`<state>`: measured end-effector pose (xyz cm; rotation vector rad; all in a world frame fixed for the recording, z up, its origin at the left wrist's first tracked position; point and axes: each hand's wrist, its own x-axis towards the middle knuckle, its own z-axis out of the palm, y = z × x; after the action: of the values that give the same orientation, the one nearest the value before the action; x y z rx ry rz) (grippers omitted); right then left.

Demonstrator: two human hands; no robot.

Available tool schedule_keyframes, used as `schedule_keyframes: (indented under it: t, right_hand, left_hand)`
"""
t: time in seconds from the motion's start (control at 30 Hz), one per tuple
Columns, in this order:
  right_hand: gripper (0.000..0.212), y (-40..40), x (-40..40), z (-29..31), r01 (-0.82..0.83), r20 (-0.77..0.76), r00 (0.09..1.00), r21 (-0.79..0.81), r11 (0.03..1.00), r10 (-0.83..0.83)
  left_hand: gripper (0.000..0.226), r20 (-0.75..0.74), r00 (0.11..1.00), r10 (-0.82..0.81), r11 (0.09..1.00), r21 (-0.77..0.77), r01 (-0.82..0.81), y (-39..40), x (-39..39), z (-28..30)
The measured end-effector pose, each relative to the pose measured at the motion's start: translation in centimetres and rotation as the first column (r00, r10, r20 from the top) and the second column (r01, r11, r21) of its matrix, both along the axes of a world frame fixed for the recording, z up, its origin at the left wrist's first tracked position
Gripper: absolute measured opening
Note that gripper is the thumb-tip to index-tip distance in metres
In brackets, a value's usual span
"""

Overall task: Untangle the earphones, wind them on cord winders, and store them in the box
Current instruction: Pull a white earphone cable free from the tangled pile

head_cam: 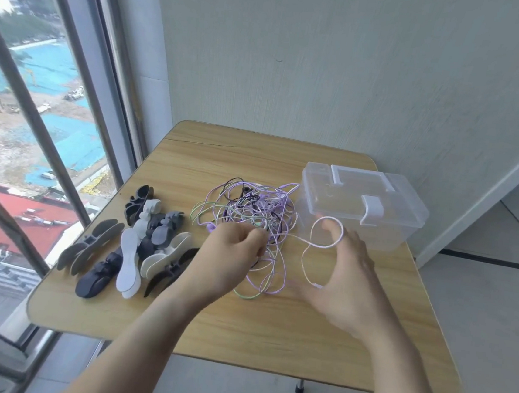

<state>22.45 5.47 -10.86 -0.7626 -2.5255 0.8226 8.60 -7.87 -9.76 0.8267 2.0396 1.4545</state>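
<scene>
The head view looks down on a wooden surface (239, 330) set against a pale wall, with a window at nine o'clock. The tangle of earphones (250, 214), mostly purple with some green and black cords, lies near the middle of the surface; the cords cross so densely that single earphones cannot be counted or traced. The left hand (230, 257) sits at the six o'clock edge of the tangle, its fingers (256, 237) curled inward and pinching cords there; the exact strand is hidden under the knuckles. The right hand (348, 277) lies at four o'clock of the tangle with its fingers spread. A pale cord loop (326, 234) hangs round its forefinger, and the cord runs back down to the thumb, where a small whitish part shows; whether the thumb presses it cannot be told. The clear box (365, 206) stands at two o'clock, lid closed with its white latch down, its inside hard to make out through the plastic. The cord winders (139, 242), black, grey and white, lie piled at nine o'clock, overlapping so some are partly covered. Both forearms are cut off by the bottom edge.
</scene>
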Motion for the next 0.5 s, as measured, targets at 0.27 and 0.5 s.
schedule_keyframes:
  t: [0.27,0.5]
  right_hand:
    - [0.049,-0.8,-1.2,0.2,0.201,-0.609,0.685,-0.370,0.907,-0.400]
    - [0.028,-2.5,-2.4,-1.3,-0.103,-0.495,0.866,-0.035,0.994,0.072]
  left_hand:
    - [0.041,-0.223,0.966,0.134,0.983,-0.093,-0.158,0.1,0.4,0.1]
    - [0.057,0.293,0.954,-0.067,0.995,0.091,0.042,0.1,0.5,1.0]
